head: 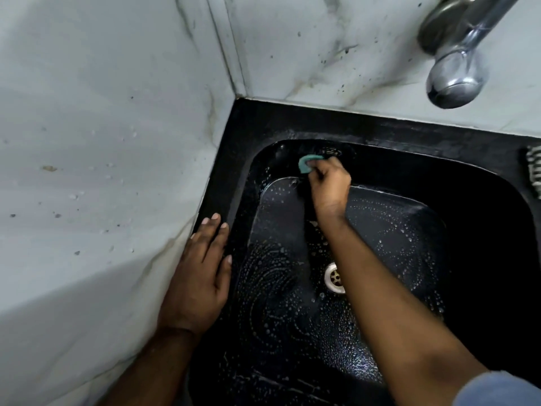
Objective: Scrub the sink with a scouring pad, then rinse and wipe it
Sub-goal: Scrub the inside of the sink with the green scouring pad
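Head view, scouring pad pinched at right hand fingertips

Faucet is overhanging sink back-right; tiled wall is hemming left rim; basin centre around drain is lying open.

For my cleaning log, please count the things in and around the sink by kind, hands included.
Hands: 2, left hand flat on the rim, right hand gripping the pad
Scouring pad: 1
Sink: 1
Drain: 1
Tap: 1
Striped item at right edge: 1
Total: 7
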Motion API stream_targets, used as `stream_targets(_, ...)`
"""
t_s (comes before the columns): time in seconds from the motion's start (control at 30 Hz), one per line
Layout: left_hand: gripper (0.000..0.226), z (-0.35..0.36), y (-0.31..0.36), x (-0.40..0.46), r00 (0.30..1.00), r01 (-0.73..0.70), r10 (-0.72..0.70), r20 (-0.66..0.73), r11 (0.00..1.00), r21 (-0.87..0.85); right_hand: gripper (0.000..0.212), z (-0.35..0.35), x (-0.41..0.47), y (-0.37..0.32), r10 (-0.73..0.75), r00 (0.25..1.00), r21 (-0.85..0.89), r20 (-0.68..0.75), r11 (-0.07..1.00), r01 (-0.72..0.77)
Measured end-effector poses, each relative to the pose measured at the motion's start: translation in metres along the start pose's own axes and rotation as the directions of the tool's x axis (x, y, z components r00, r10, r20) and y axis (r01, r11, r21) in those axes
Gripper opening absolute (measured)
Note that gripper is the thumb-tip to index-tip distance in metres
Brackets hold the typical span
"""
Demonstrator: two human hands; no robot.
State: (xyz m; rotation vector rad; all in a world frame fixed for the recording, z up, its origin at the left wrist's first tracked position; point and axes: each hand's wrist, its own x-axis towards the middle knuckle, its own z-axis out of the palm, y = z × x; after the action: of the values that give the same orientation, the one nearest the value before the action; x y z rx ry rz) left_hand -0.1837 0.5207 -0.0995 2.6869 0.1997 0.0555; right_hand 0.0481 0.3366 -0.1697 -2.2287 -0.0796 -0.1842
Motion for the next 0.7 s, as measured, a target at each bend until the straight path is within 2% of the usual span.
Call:
stream_targets(0.1, 0.055, 0.002, 0.000, 0.002, 1.000, -0.007, 0.007, 0.000, 1.000, 0.013, 0.019, -0.019, 0.007, -0.007, 0.027, 0.980, 0.079, -0.195, 0.997, -0.011)
stream_targets(0.17, 0.055, 0.003, -0.001, 0.001, 1.000, 0.000, 0.000, 0.003, 1.000, 0.018, 0.015, -0.015, 0.007, -0.005, 0.066, 0.982, 0.039, -0.177, 0.997, -0.060)
stream_targets(0.2, 0.055, 0.003, -0.001, -0.001, 1.000, 0.000, 0.000, 0.001, 1.000, 0.010, 0.013, -0.010, 0.003, 0.001, 0.132, 0.982, 0.031, -0.132, 0.991, -0.129)
stream_targets(0.27, 0.055, 0.000, 0.001, -0.001, 1.000, -0.006, 0.006, -0.010, 1.000, -0.013, 0.011, -0.003, -0.003, 0.012, 0.316, 0.941, 0.132, -0.121, 0.945, -0.300)
stream_targets(0.3, 0.056, 0.000, 0.002, 0.001, 1.000, -0.007, 0.007, -0.014, 1.000, -0.018, 0.010, -0.004, -0.002, 0.012, 0.388, 0.907, 0.200, -0.165, 0.913, -0.355)
stream_targets(0.37, 0.055, 0.000, 0.002, 0.002, 1.000, -0.011, 0.010, -0.013, 1.000, -0.013, 0.010, -0.011, 0.003, 0.003, 0.453, 0.840, 0.348, -0.297, 0.871, -0.347)
stream_targets(0.43, 0.055, 0.001, 0.002, 0.002, 1.000, -0.004, 0.004, 0.001, 1.000, -0.003, 0.013, -0.018, 0.005, -0.007, 0.449, 0.807, 0.443, -0.383, 0.856, -0.266)
stream_targets(0.47, 0.056, 0.002, 0.001, 0.002, 1.000, -0.002, 0.002, 0.002, 1.000, 0.002, 0.012, -0.017, 0.004, -0.009, 0.432, 0.815, 0.444, -0.385, 0.861, -0.247)
stream_targets(0.6, 0.056, 0.000, 0.000, -0.001, 1.000, -0.005, 0.005, -0.003, 1.000, -0.013, 0.015, -0.008, -0.007, 0.000, 0.420, 0.881, 0.294, -0.217, 0.889, -0.351)
stream_targets(0.7, 0.056, 0.002, 0.001, 0.002, 1.000, -0.005, 0.005, 0.001, 1.000, -0.008, 0.011, -0.013, -0.002, 0.002, 0.349, 0.898, 0.271, -0.267, 0.922, -0.277)
